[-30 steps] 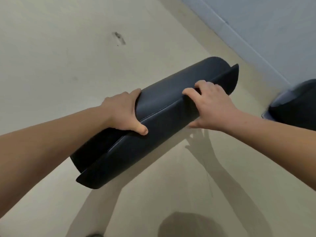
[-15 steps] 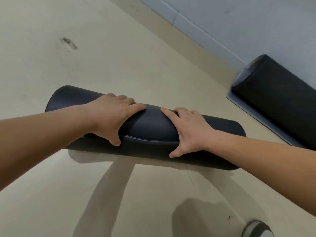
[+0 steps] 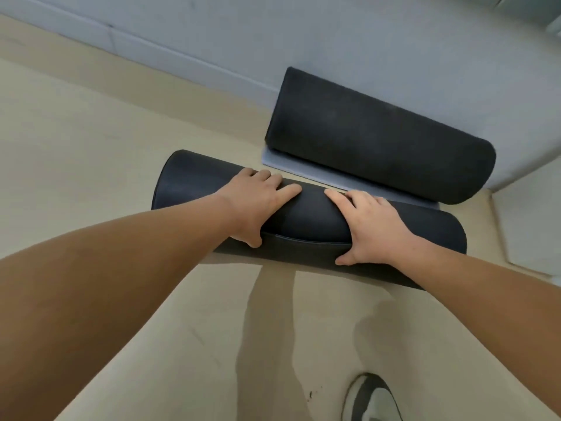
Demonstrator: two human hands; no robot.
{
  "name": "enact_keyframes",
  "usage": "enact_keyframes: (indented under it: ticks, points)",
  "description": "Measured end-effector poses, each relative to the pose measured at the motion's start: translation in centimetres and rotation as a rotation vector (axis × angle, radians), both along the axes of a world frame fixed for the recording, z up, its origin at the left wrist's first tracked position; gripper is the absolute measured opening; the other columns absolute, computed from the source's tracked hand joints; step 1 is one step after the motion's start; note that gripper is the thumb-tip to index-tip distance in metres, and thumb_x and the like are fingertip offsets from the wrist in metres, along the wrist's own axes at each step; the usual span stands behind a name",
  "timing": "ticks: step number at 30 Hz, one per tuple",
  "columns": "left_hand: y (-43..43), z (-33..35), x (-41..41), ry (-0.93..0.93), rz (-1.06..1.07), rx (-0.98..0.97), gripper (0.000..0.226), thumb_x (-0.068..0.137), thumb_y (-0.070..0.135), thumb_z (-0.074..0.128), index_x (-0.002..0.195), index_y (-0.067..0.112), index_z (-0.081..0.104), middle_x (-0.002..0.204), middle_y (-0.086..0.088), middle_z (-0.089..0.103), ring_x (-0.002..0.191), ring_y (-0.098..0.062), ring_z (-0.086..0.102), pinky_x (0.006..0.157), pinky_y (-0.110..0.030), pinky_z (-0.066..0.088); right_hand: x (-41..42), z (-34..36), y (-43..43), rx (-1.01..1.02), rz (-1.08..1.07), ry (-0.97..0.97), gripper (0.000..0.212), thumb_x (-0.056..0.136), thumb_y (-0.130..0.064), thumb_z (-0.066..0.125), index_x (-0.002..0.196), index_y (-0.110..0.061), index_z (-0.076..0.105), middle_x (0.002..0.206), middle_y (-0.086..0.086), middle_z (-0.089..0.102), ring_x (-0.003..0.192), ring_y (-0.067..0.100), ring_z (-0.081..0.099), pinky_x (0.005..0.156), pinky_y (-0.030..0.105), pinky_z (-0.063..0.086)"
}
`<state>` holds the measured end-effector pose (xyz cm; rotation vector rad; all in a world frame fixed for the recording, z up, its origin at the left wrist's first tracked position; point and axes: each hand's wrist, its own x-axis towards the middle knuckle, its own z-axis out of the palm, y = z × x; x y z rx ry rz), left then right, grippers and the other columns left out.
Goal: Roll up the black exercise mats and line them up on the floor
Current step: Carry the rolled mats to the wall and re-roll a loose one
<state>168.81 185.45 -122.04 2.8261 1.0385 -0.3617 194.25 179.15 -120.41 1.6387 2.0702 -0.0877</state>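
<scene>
Two rolled black mats lie on the floor: the far mat against the wall, the near mat just beside it under the left hand and right hand, fingers laid flat across its top. One shoe shows.

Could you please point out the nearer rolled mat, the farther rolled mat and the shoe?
nearer rolled mat (image 3: pixel 309 217), head view: bare top at mid-length.
farther rolled mat (image 3: pixel 376 135), head view: middle of its textured side.
shoe (image 3: pixel 375 401), head view: its upper.
</scene>
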Motion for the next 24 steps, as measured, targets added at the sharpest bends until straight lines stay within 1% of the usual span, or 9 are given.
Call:
enact_keyframes:
  ticks: [6, 11, 15, 18, 19, 22, 24]
  points:
    - [4.5, 0.8, 13.2, 0.015, -0.066, 0.007, 0.132, 0.064, 0.054, 0.093, 0.164, 0.033, 0.009, 0.154, -0.003, 0.042, 0.141, -0.028, 0.043, 0.12, -0.049, 0.037, 12.6, 0.2, 2.0, 0.036, -0.099, 0.023, 0.149, 0.055, -0.082, 0.084, 0.166, -0.035, -0.004, 0.157, 0.006, 0.039, 0.144, 0.026, 0.041, 0.117, 0.046, 0.039]
    - [8.0, 1.0, 20.1, 0.013, -0.032, 0.0, 0.133, 0.063, 0.054, 0.093, 0.165, 0.034, 0.01, 0.157, -0.002, 0.041, 0.144, -0.028, 0.041, 0.123, -0.05, 0.034, 19.1, 0.5, 5.9, 0.049, -0.109, 0.031, 0.15, 0.054, -0.081, 0.086, 0.164, -0.037, -0.007, 0.156, 0.007, 0.042, 0.141, 0.029, 0.046, 0.114, 0.05, 0.044]
    - [10.8, 1.7, 22.5, 0.01, 0.04, -0.085, 0.137, 0.058, 0.057, 0.096, 0.165, 0.038, 0.013, 0.156, 0.002, 0.042, 0.144, -0.028, 0.044, 0.12, -0.052, 0.037, 21.7, 1.2, 9.8, -0.007, -0.122, 0.068, 0.156, 0.045, -0.079, 0.091, 0.162, -0.044, -0.007, 0.15, 0.009, 0.043, 0.134, 0.032, 0.049, 0.104, 0.051, 0.051]
    - [11.4, 1.5, 22.9, 0.042, 0.063, -0.16, 0.139, 0.057, 0.059, 0.097, 0.165, 0.044, 0.011, 0.164, 0.003, 0.034, 0.15, -0.028, 0.037, 0.122, -0.055, 0.032, 22.4, 0.5, 10.0, -0.051, -0.136, 0.095, 0.157, 0.043, -0.079, 0.092, 0.162, -0.047, -0.007, 0.148, 0.008, 0.041, 0.127, 0.032, 0.053, 0.096, 0.045, 0.053]
    - [11.3, 1.4, 22.9, 0.051, 0.067, -0.175, 0.139, 0.057, 0.059, 0.098, 0.165, 0.045, 0.011, 0.165, 0.004, 0.033, 0.151, -0.028, 0.036, 0.123, -0.055, 0.031, 22.5, 0.3, 9.8, -0.062, -0.139, 0.095, 0.157, 0.043, -0.079, 0.092, 0.162, -0.048, -0.006, 0.147, 0.007, 0.041, 0.124, 0.031, 0.055, 0.091, 0.042, 0.054]
    - [11.6, 1.7, 23.5, 0.057, 0.057, -0.172, 0.137, 0.058, 0.056, 0.097, 0.165, 0.044, 0.013, 0.162, 0.007, 0.037, 0.149, -0.026, 0.039, 0.12, -0.056, 0.034, 22.9, 0.2, 10.0, -0.068, -0.145, 0.103, 0.154, 0.044, -0.079, 0.091, 0.16, -0.05, -0.006, 0.141, 0.005, 0.045, 0.11, 0.029, 0.062, 0.075, 0.037, 0.051]
    - [12.0, 2.3, 23.8, 0.062, 0.054, -0.161, 0.135, 0.059, 0.056, 0.097, 0.165, 0.043, 0.014, 0.162, 0.008, 0.039, 0.149, -0.025, 0.04, 0.119, -0.058, 0.034, 23.1, 0.5, 10.5, -0.055, -0.155, 0.107, 0.153, 0.043, -0.08, 0.091, 0.159, -0.051, -0.005, 0.137, 0.005, 0.048, 0.103, 0.029, 0.064, 0.072, 0.037, 0.051]
